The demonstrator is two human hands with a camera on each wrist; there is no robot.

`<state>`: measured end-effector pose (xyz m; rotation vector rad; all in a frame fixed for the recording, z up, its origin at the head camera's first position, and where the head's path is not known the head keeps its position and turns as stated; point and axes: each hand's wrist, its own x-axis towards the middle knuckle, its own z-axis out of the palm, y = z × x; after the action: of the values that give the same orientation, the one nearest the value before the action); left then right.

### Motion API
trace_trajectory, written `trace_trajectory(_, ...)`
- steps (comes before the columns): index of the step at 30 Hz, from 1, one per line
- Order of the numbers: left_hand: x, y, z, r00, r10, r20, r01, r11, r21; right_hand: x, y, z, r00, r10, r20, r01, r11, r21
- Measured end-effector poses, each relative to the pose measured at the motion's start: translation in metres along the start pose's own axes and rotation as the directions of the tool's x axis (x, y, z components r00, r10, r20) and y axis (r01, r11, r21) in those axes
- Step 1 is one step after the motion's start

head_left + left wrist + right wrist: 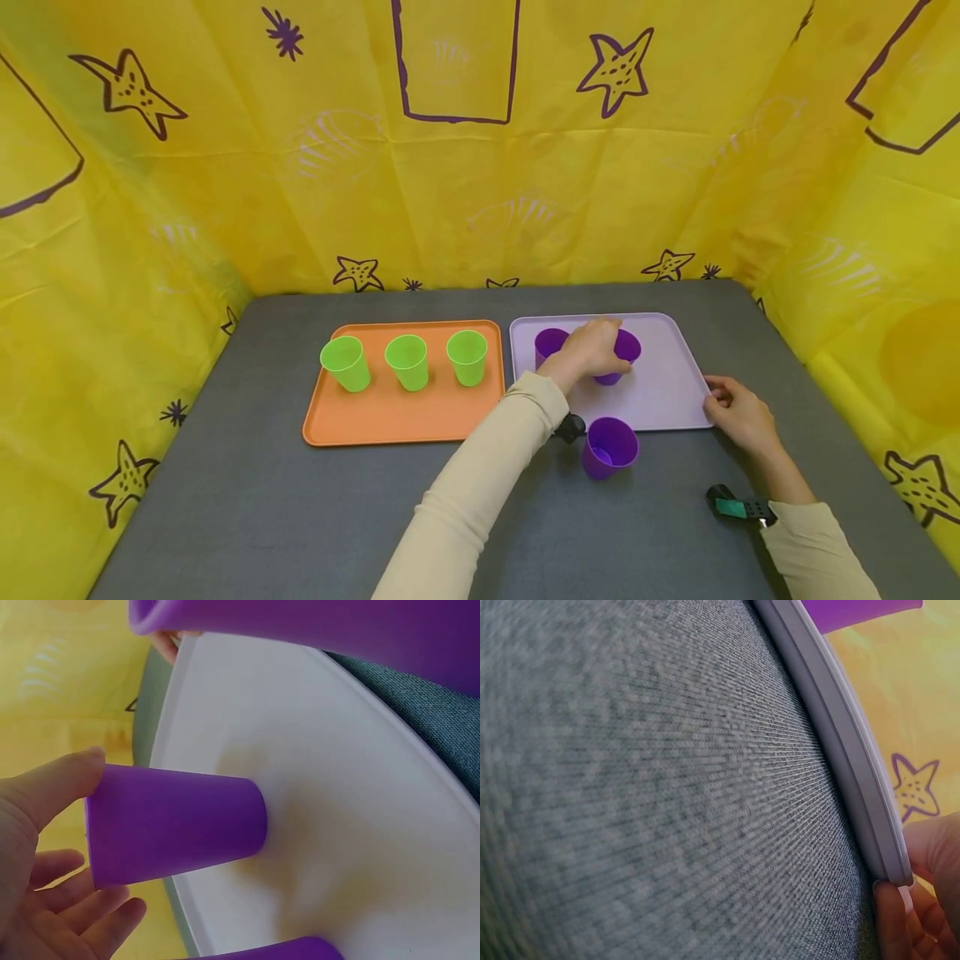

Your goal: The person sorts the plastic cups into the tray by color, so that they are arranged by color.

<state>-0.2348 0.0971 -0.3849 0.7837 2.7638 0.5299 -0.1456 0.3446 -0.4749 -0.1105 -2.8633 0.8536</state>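
My left hand (pixel 594 348) pinches the rim of a purple cup (pixel 176 825), thumb on one side and fingers on the other. The cup's base is at the surface of the lilac tray (pixel 667 383); whether it touches cannot be told. Another purple cup (pixel 551 340) stands on the tray to the left, partly hidden by my hand. On the table in front of the tray stands a third purple cup (pixel 609 450). At the tray's right front corner, my right hand (pixel 742 415) grips the edge between thumb and fingers, seen closely in the right wrist view.
Left of the lilac tray lies an orange tray (pixel 390 421). It bears three green cups, left (pixel 347 365), middle (pixel 408 363) and right (pixel 467 358). The grey table (pixel 262 517) is surrounded by a yellow patterned cloth (pixel 450 200).
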Motion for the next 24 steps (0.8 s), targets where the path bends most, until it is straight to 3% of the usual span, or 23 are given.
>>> trace_trajectory(5,-0.004,0.0,-0.008,1.0,0.015,-0.006,-0.015,1.0,-0.008,0.0,0.0,0.0,1.0,0.002,0.0,-0.002,1.0,-0.004)
trace_trajectory(11,-0.011,0.002,-0.021,0.996,0.079,-0.044,-0.08,0.996,-0.025,-0.001,0.002,0.0,1.0,0.001,-0.004,-0.001,1.0,0.001)
trace_trajectory(24,-0.036,0.01,-0.04,0.975,0.216,-0.054,-0.218,0.975,-0.036,0.002,0.006,0.003,1.0,0.006,-0.006,-0.006,1.0,-0.004)
